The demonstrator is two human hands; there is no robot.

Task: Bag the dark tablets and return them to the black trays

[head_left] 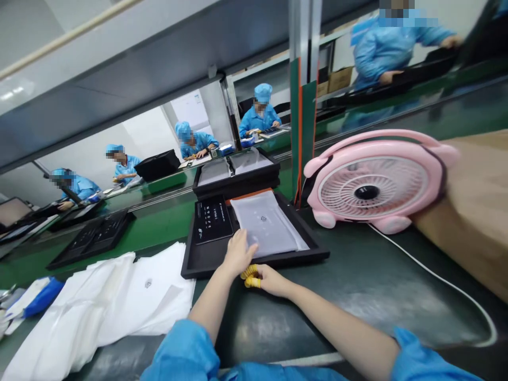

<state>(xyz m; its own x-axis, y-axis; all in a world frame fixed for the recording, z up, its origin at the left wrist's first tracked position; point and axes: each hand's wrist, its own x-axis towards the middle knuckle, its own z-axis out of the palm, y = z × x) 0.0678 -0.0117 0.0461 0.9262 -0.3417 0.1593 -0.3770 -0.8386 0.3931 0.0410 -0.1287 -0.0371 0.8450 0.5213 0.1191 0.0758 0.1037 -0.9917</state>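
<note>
My left hand reaches over the front edge of a black tray, fingers stretched out and thumb apart. It is beside the near left corner of a flat item in a translucent bag, which bears a small printed mark. Whether the fingertips touch the bag I cannot tell. Just in front of the tray, my right hand has its fingers curled, with yellow ribbed finger covers on them. Anything inside those fingers is hidden. A black printed panel with white symbols lies at the tray's left side.
White bags lie in a pile at left, beside a blue-and-white packet. Behind my tray stand stacked black trays. A pink fan with a white cord and a cardboard box are at right. Several co-workers sit across the green line.
</note>
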